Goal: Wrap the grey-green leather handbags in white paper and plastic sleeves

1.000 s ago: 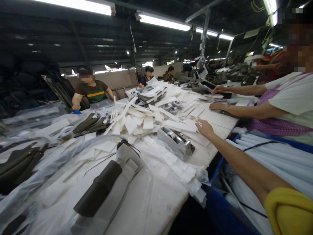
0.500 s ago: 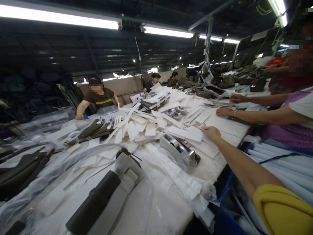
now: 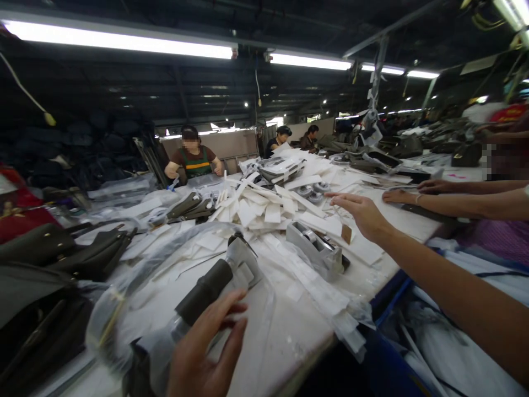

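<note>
My left hand is at the bottom middle, thumb and fingers apart, above a dark olive padded piece partly wrapped in clear film and white sheet. The hand hides part of that piece. Over the right side of the white strip pile, my right hand reaches forward with its fingers stretched out and nothing visible in them. A small brown card shows just below it. A grey tape dispenser stands on the table, left of my right hand.
Long white strips hang over the table's front edge. Dark olive bags lie at left. A blue-edged container of white plastic-wrapped material stands at lower right. A co-worker's hands work at right; another person stands across the table.
My left hand has come into view over the dark piece. My right hand has lifted slightly and its fingers have straightened out. The view has turned to the left.
</note>
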### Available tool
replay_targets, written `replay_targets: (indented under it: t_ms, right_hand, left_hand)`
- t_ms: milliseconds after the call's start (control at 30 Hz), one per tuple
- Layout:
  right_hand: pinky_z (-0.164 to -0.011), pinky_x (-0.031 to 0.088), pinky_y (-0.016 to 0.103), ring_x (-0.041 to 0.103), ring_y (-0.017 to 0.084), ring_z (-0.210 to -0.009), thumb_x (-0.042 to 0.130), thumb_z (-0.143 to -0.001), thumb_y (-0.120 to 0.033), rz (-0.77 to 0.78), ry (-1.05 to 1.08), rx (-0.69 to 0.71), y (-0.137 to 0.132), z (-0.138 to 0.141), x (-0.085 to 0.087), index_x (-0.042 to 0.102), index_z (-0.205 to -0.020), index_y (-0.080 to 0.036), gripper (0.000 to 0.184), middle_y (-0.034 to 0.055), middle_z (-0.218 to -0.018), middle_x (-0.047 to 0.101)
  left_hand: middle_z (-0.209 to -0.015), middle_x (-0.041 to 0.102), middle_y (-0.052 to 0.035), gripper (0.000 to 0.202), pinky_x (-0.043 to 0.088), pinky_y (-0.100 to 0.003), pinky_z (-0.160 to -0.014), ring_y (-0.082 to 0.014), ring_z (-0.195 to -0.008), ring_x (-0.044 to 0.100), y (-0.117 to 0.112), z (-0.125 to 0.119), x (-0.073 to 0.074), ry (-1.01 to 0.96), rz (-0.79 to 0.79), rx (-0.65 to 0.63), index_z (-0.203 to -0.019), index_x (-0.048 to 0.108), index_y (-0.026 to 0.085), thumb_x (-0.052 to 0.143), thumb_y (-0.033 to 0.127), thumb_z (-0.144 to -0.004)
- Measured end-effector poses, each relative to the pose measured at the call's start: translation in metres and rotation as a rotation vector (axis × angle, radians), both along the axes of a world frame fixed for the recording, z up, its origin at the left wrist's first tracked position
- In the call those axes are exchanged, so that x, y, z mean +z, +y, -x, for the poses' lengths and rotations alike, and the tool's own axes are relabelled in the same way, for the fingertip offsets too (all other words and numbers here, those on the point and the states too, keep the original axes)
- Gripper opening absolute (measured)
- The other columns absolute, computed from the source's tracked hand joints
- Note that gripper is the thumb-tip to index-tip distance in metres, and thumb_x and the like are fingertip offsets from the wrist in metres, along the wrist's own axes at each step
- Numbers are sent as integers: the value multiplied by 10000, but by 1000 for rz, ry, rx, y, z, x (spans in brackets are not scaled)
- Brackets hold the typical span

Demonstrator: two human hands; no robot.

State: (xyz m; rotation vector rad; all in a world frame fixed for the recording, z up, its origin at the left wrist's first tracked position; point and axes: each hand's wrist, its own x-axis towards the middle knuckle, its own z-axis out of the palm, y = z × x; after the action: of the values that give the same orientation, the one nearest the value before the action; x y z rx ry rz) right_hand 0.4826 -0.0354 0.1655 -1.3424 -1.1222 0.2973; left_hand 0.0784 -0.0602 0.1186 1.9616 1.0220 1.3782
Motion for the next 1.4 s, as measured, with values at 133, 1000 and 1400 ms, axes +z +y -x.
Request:
replay_targets:
  t_ms: [133, 1000, 1400]
  right_hand:
    - [-1145, 336, 460, 550, 289, -1252, 709, -791, -432, 56, 70, 240, -19, 88, 3, 745, -798, -202, 233, 60, -1257, 670]
    - [-704, 476, 256, 637, 144, -744, 691, -841, -493, 203, 275, 647, -38, 263, -71, 693, -936, -170, 336, 53, -840, 729]
    - [-391, 188, 205, 370, 25, -427, 745, -791, -461, 68, 555, 430, -32, 270, -73, 728, -847, -149, 318, 24, -757, 637]
  left_hand:
    - [-1287, 627, -84, 455, 580, -261, -711, -196, -919, 682, 29, -50, 18, -1, 105, -365, -1294, 609, 256, 683, 321, -850]
    - [-904, 712, -66, 301, 572, -241, -691, -164, -808, 651, 42, 13, 22, -305, 350, -337, -981, 762, 144, 685, 400, -842]
    - [-789, 691, -31, 350, 549, -239, -696, -128, -686, 640, 39, 19, 7, -333, 377, -281, -1077, 725, 143, 727, 357, -801]
